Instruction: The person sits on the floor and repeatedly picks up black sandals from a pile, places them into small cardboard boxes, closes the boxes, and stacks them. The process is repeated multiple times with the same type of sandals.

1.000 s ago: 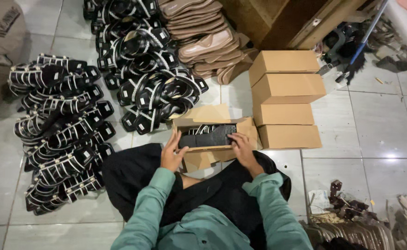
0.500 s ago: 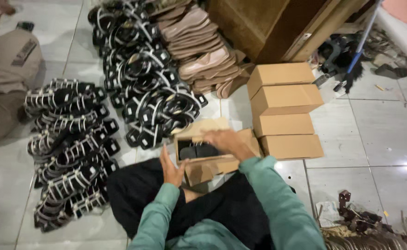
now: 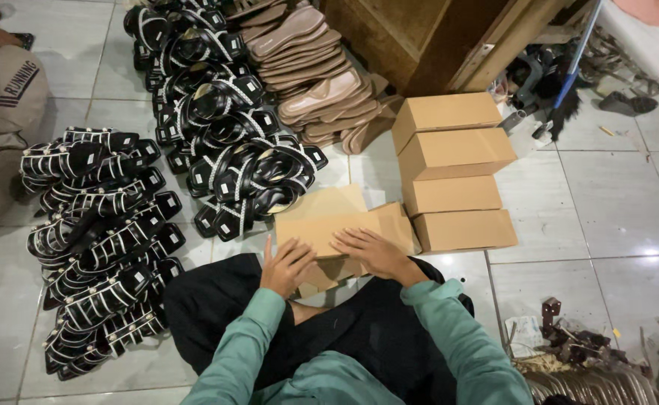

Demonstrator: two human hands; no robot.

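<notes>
From the head camera, I am closing the lid of the cardboard shoe box [image 3: 344, 232] that rests against my knees on the tiled floor [image 3: 614, 202]. My left hand [image 3: 288, 266] steadies its near left corner, fingers spread and curled over the edge; my right hand [image 3: 374, 251] lies flat on the lid, fingers fairly wide, pressing down. Both forearms angle inward from six o'clock. Next, I judge, comes seating the lid. Four closed boxes [image 3: 457, 169] sit at two o'clock, black strappy sandals [image 3: 104, 232] at nine.
</notes>
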